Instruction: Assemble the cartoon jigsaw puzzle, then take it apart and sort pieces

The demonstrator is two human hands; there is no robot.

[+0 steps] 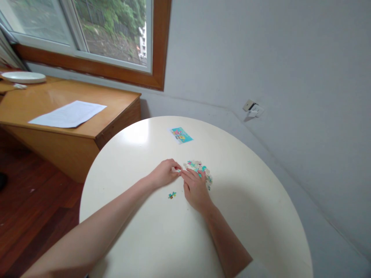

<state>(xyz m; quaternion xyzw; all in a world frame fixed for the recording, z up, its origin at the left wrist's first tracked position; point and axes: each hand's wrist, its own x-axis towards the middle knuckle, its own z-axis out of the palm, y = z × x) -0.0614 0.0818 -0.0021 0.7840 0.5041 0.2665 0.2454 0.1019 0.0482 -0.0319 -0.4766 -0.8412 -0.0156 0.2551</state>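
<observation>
A loose pile of jigsaw puzzle pieces (195, 165), some teal and many pale side up, lies near the middle of the white round table (130, 231). My left hand (165, 173) is at the pile's left edge, thumb and forefinger pinching a small pale puzzle piece (179, 170). My right hand (197, 191) rests over the near side of the pile with fingers stretched out, its fingertips close to that piece. A few joined puzzle pieces (172, 195), teal and yellow with a dark spot, lie below my left hand. Part of the pile is hidden under my right hand.
Beyond the pile lies a colourful picture card (181, 135). To the left stands a wooden desk (118, 96) with a sheet of paper (68, 114) and a white round lid or tray (24, 77). A wall with a socket and plug (253, 109) borders the table.
</observation>
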